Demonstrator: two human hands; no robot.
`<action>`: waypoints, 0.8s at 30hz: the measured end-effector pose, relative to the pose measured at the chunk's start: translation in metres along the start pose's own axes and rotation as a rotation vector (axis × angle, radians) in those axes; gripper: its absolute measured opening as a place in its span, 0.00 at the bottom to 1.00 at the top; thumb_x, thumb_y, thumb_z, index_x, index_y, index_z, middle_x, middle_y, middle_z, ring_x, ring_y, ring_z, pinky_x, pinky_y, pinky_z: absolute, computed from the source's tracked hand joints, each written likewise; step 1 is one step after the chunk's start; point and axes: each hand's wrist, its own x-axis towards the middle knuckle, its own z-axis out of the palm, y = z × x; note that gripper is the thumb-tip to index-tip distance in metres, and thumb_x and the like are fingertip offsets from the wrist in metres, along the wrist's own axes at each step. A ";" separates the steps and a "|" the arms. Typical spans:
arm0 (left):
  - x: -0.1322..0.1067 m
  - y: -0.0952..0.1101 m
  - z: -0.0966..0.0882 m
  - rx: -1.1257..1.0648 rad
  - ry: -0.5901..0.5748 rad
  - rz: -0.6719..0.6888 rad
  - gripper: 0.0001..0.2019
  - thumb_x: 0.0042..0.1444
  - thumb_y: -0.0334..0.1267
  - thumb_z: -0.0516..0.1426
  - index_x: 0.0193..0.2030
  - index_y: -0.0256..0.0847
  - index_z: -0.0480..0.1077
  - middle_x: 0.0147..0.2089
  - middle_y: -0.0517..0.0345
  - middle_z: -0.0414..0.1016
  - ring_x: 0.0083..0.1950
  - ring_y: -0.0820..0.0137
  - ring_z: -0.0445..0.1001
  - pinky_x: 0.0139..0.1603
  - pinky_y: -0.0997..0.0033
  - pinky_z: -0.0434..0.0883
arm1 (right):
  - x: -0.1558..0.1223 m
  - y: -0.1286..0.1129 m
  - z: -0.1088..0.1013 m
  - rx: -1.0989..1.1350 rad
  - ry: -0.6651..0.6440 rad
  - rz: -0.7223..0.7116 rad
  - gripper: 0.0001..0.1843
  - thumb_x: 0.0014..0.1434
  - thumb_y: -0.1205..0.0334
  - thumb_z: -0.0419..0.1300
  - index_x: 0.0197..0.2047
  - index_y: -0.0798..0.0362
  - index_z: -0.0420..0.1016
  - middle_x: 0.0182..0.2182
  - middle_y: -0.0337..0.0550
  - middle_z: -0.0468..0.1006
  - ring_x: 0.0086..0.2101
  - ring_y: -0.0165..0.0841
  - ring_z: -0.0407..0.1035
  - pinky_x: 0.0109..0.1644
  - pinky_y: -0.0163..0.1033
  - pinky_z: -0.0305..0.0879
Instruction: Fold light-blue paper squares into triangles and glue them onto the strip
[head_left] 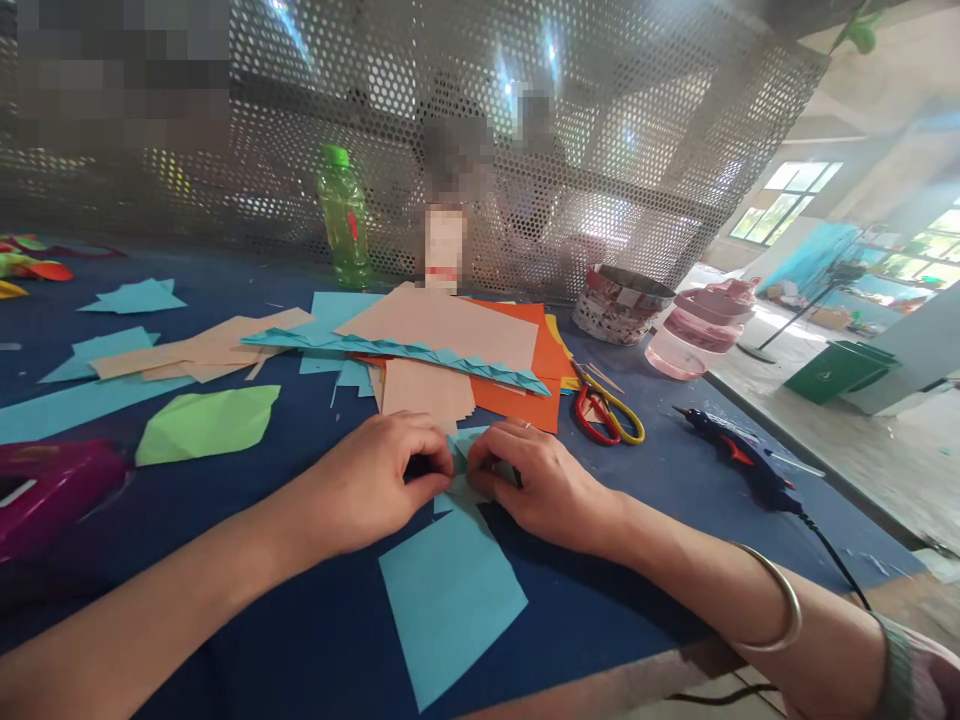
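Observation:
My left hand (371, 470) and my right hand (536, 485) meet near the middle of the navy table top (637, 580), both pinching a small folded piece of light blue paper (469, 465). Its folds are partly hidden by my fingers. Just below my hands lies a larger light blue paper sheet (450, 600). Ahead of them, a long pleated blue paper strip (397, 350) rests across a stack of peach and orange paper (480, 345). Red-and-yellow-handled scissors (604, 412) lie right of my right hand, and a blue glue gun (739, 458) lies farther right.
A green paper piece (206, 425), a magenta object (52, 495) and blue offcuts lie to the left. A green bottle (343, 215), a patterned round tin (622, 305) and pink plastic containers (697, 330) stand along a perforated metal screen (600, 120). The table edge runs down the right.

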 end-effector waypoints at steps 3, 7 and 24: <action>0.000 -0.001 0.002 0.016 0.014 0.003 0.06 0.51 0.28 0.57 0.27 0.42 0.72 0.32 0.61 0.75 0.37 0.68 0.74 0.41 0.68 0.67 | 0.000 0.000 0.000 -0.006 0.002 0.001 0.10 0.56 0.80 0.61 0.35 0.55 0.72 0.32 0.39 0.76 0.34 0.30 0.68 0.41 0.34 0.62; 0.000 -0.003 0.003 0.054 0.019 0.005 0.06 0.53 0.30 0.56 0.27 0.42 0.71 0.32 0.61 0.73 0.37 0.68 0.73 0.39 0.68 0.66 | 0.000 0.000 0.000 -0.020 0.003 -0.015 0.10 0.56 0.79 0.62 0.35 0.55 0.72 0.32 0.39 0.76 0.33 0.29 0.67 0.39 0.33 0.62; 0.001 -0.004 -0.005 0.095 -0.049 0.065 0.09 0.48 0.25 0.53 0.30 0.43 0.71 0.33 0.61 0.75 0.39 0.67 0.73 0.41 0.68 0.66 | 0.000 0.003 0.000 -0.030 -0.012 -0.097 0.05 0.59 0.71 0.65 0.38 0.54 0.75 0.33 0.41 0.78 0.35 0.32 0.70 0.42 0.36 0.66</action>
